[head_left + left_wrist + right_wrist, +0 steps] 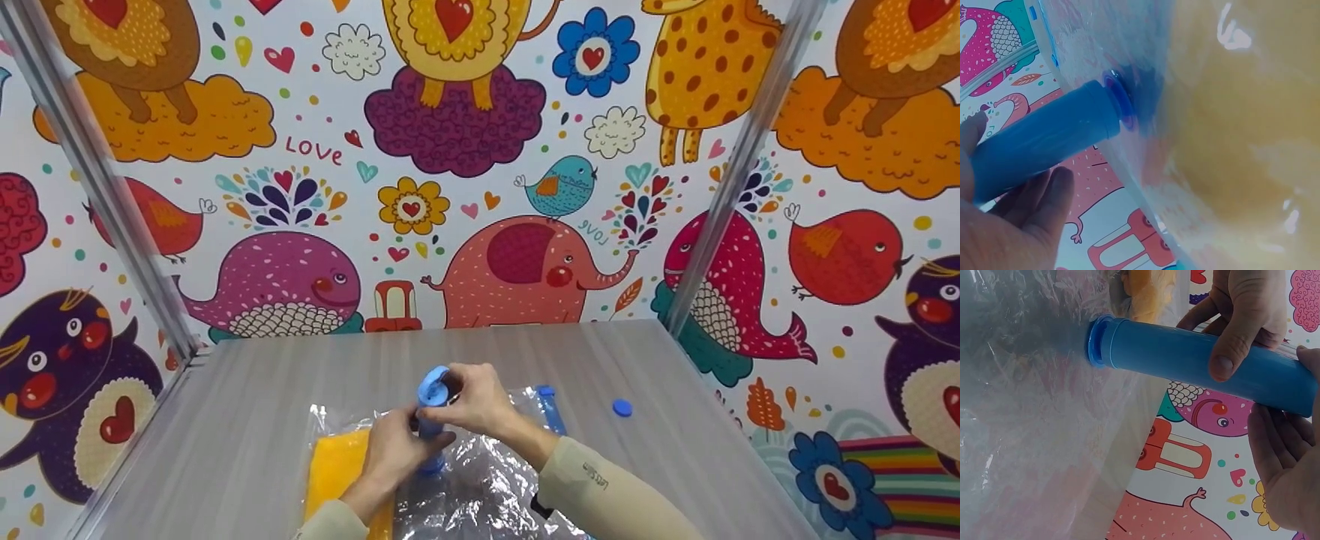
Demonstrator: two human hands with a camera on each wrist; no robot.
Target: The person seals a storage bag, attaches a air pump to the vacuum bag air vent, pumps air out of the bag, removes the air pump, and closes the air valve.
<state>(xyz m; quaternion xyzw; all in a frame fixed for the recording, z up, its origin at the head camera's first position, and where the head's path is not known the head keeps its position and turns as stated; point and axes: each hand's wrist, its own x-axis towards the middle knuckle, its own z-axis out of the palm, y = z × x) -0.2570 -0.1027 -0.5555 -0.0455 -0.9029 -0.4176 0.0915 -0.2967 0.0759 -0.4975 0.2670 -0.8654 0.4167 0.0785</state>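
Note:
A blue cylindrical hand pump (pixel 433 391) stands nearly upright on a clear plastic vacuum bag (pixel 487 487). Its lower end meets the bag's round blue valve (pixel 1096 341). My left hand (pixel 394 450) grips the pump's barrel, with the thumb lying along it in the right wrist view. Around the top end, my right hand (pixel 480 401) holds the pump between thumb and fingers. Folded yellow fabric (pixel 337 472) lies inside the bag, on its left side; in the left wrist view the yellow fabric (pixel 1241 140) fills the right half.
A small round blue cap (pixel 622 407) lies on the grey wood-grain table (pixel 247 420), right of the bag. The bag's blue slider (pixel 546 391) is at its far right corner. Printed panels (pixel 510 277) with metal corner posts (pixel 720 202) enclose the table.

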